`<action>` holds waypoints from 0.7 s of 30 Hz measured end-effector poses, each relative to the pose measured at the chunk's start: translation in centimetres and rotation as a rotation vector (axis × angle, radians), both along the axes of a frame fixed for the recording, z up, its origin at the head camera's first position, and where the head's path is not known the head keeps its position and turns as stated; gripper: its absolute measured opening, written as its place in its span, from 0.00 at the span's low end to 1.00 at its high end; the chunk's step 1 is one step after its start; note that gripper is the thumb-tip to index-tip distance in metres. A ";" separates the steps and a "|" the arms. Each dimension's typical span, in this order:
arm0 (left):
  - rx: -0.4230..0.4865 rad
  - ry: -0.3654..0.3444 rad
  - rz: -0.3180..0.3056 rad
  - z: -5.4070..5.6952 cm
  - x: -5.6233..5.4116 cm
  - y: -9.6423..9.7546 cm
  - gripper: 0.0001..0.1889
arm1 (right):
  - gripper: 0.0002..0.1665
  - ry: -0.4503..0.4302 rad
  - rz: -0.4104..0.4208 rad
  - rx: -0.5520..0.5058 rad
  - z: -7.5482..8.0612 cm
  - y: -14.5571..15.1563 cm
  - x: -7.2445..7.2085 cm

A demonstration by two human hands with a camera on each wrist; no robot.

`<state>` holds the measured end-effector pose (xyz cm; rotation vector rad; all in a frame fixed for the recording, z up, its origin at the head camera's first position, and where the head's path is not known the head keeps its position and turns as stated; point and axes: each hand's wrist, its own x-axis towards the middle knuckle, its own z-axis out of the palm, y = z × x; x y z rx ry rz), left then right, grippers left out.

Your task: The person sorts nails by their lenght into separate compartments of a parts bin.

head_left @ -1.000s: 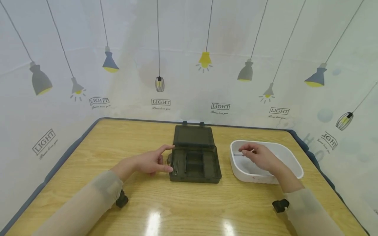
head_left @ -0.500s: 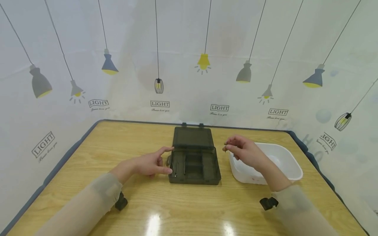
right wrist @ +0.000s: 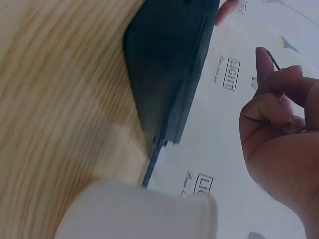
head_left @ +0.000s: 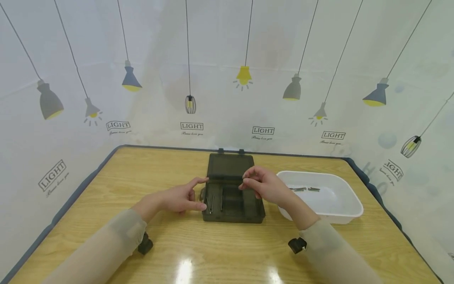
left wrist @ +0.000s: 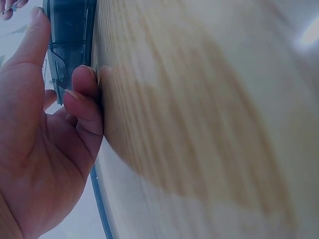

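A smoky dark plastic compartment box point(head_left: 253, 211) sits on the table, lid point(head_left: 230, 165) raised at the back. Thin metal rods point(head_left: 211, 205) lie in its left compartment. My left hand point(head_left: 175, 197) rests at the box's left side, index finger and thumb extended against its edge, other fingers curled. Above the box's right part, my right hand point(head_left: 266, 187) pinches a thin dark metal rod point(right wrist: 272, 59), mostly hidden by the fingers; its exact kind is unclear. In the left wrist view, the thumb point(left wrist: 34, 40) is next to the box wall point(left wrist: 70, 50).
Right of the box stands a white tub point(head_left: 345, 218). Several small metal pieces point(head_left: 312, 189) lie on its bottom. The wooden table point(head_left: 213, 248) ends at a dark blue edge, with a printed cloth backdrop point(head_left: 220, 106) behind.
My right hand has come out of the white tub and moved left over the box, carrying the thin rod. The left hand stays at the box's left side.
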<state>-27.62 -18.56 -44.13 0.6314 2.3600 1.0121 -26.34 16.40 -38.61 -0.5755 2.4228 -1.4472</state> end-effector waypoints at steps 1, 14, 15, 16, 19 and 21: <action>0.003 -0.003 0.001 0.0 0.0 0.0 0.53 | 0.11 0.001 0.004 0.000 0.0 -0.4 0.0; 0.016 -0.022 -0.022 -0.1 -0.4 0.0 0.53 | 0.13 -0.043 -0.003 0.047 -1.6 -4.4 -0.5; 0.016 -0.023 -0.024 -0.1 -0.4 0.0 0.53 | 0.12 -0.056 0.000 0.043 -1.7 -4.6 -0.5; 0.015 -0.023 -0.024 -0.2 -0.4 0.0 0.53 | 0.12 -0.067 0.003 0.038 -1.9 -4.8 -0.5; 0.015 -0.031 -0.019 -0.3 -0.4 0.0 0.53 | 0.10 -0.098 0.010 0.039 -2.4 -5.3 -0.6; 0.014 -0.036 -0.016 -0.4 -0.5 0.0 0.53 | 0.10 -0.109 0.009 0.046 -2.6 -5.5 -0.7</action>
